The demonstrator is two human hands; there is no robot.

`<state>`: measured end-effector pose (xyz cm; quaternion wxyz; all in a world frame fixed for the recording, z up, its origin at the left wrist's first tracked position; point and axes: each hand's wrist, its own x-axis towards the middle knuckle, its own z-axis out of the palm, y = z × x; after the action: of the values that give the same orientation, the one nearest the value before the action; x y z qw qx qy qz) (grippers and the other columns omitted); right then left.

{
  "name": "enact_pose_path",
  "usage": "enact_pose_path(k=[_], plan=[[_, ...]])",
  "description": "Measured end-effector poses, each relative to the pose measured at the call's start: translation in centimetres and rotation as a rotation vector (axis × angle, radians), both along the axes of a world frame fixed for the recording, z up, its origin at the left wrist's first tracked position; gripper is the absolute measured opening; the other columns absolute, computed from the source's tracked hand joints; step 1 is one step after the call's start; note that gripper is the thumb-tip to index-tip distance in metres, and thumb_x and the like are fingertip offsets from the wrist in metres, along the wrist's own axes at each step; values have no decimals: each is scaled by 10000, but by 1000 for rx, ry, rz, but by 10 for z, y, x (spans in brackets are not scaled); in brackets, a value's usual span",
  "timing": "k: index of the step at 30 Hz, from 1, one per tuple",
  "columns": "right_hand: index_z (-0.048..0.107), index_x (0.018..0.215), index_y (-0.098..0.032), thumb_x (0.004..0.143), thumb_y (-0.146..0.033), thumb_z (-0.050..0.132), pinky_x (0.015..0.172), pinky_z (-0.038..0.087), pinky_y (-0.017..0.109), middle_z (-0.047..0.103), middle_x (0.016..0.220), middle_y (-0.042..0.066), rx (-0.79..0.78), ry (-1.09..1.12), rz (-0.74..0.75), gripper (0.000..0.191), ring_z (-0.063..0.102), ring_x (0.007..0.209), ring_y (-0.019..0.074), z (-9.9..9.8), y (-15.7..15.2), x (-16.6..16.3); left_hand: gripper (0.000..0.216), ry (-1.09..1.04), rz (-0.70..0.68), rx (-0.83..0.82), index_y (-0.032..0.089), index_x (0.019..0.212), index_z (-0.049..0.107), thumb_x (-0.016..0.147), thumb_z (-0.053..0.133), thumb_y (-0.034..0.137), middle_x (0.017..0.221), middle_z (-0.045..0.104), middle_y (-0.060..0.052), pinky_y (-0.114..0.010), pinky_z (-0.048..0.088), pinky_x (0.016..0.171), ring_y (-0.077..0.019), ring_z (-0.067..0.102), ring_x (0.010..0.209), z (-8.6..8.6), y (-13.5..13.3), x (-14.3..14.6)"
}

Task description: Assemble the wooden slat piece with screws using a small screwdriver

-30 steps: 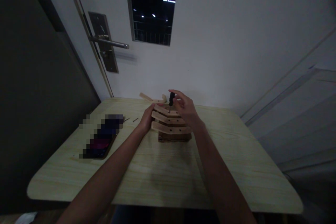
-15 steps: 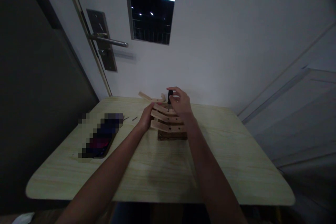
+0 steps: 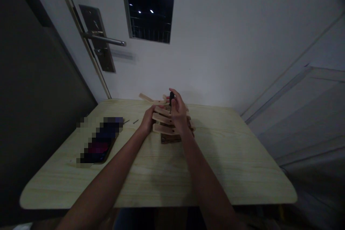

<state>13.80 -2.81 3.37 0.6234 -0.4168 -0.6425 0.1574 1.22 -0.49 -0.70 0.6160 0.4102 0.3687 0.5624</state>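
Observation:
Several pale, bent wooden hooks (image 3: 163, 129) lie side by side across a dark brown wooden board (image 3: 170, 139). My left hand (image 3: 147, 120) is closed around the left side of this rack, its fingertips partly hidden behind the hooks. In my right hand (image 3: 179, 110) is a screwdriver with a black handle (image 3: 171, 96), held upright over the farthest hook on the board. The screwdriver's tip meets that hook near its middle. Behind the rack lies one loose wooden hook (image 3: 147, 97).
Two screws (image 3: 136, 121) lie on the pale wood-grain table (image 3: 237, 172), left of the rack. A phone (image 3: 107, 145), partly blurred out, lies farther left. A white door (image 3: 215, 43) with a metal handle (image 3: 107, 40) stands directly behind the table.
My right hand has turned and shifted left around the screwdriver, uncovering the right ends of the hooks. My left hand keeps its hold on the rack. The whole view has shifted slightly.

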Motion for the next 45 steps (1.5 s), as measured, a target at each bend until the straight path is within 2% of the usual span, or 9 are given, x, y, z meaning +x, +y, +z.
enact_pose_path(k=[7,12,17,22,26,30,34,38,45], plan=[[503,1314,-260,961,-403,384,887,554,368,617,1288,94,-1,26,14,399,644,1011,202,-6,3,0,322,50,3,8,166,846,697,731,562,436,843,743,-51,-322,498,779,-240,666,854,1,-2,-2],[526,1245,-295,934,-391,479,894,549,366,638,1194,65,1,18,-34,328,640,996,201,-6,4,-1,304,43,-5,1,175,831,696,721,558,422,821,741,-41,-323,503,767,-229,661,821,2,-3,-2],[461,1346,-264,999,-391,330,969,507,403,594,1294,99,31,-23,-34,392,608,1111,215,-9,4,0,308,48,9,32,175,824,701,722,575,436,831,744,-41,-326,503,784,-229,660,827,2,-3,-3],[423,1379,-259,1000,-391,332,880,553,373,644,1166,93,-13,-18,31,411,658,973,204,-13,6,1,285,22,2,22,174,794,704,738,560,414,888,758,-60,-346,508,834,-253,670,904,8,-7,0],[438,1347,-307,971,-369,411,903,555,367,597,1269,76,-20,-44,-44,382,631,1064,209,-13,5,1,319,25,-2,19,168,808,710,755,549,439,916,761,-69,-353,511,845,-267,673,942,10,-10,0],[430,1359,-268,976,-389,412,937,538,371,575,1320,88,2,-84,-52,402,615,1087,213,-13,4,2,313,38,-5,24,171,819,707,741,557,434,887,761,-58,-342,512,829,-258,677,908,7,-7,-1],[404,1405,-317,996,-431,375,883,557,364,630,1222,64,-58,-25,16,425,643,1035,207,-15,5,3,340,83,-6,67,163,845,709,749,535,439,914,763,-51,-323,515,816,-244,678,916,6,-6,-2],[437,1377,-326,991,-393,417,901,543,379,653,1136,50,-22,41,98,391,645,1017,204,-16,6,3,373,111,-11,62,149,875,709,773,503,442,936,763,-50,-308,522,791,-228,680,903,10,-10,-2],[479,1310,-329,950,-361,503,906,537,396,617,1178,58,-26,79,42,362,614,1014,209,-15,6,2,370,113,-32,53,143,898,708,778,499,425,906,759,-45,-307,528,789,-221,685,884,9,-8,-2]])
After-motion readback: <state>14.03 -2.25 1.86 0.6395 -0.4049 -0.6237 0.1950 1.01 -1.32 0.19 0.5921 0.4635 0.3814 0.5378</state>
